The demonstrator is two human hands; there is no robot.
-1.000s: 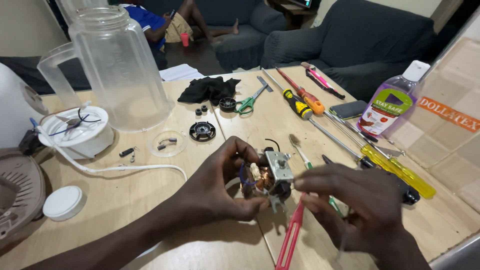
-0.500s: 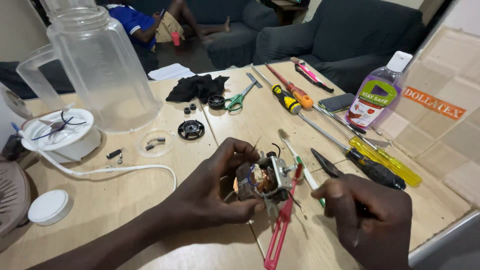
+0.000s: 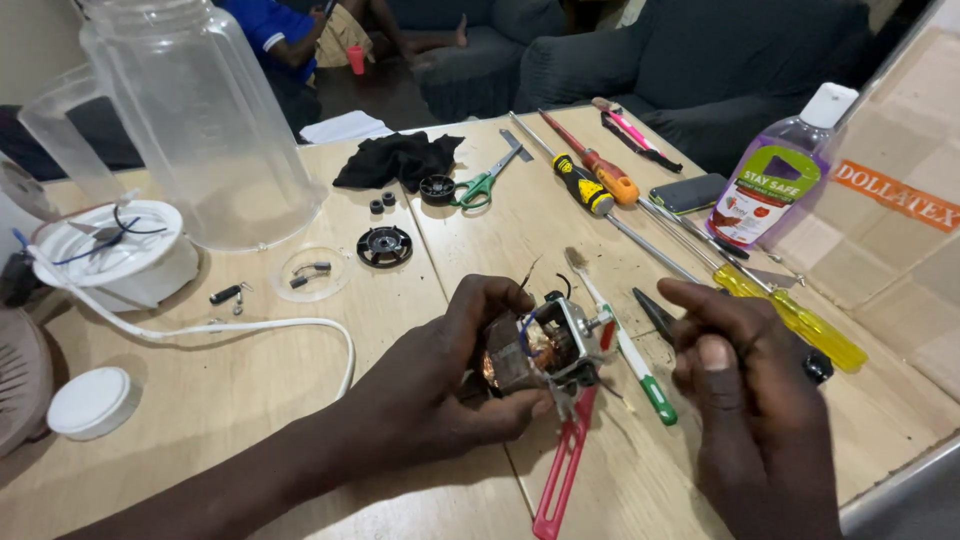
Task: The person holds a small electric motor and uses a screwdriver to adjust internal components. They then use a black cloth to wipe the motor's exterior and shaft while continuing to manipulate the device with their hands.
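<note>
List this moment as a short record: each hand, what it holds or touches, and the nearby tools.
Left hand: grips a small electric motor, copper windings showing.
Right hand: beside the motor; fingers by black pliers; grip cannot be told.
Under the motor: red-handled tool.
Between the hands: white-and-green toothbrush.
Further back: yellow-handled screwdriver, green scissors, clear jug.
</note>
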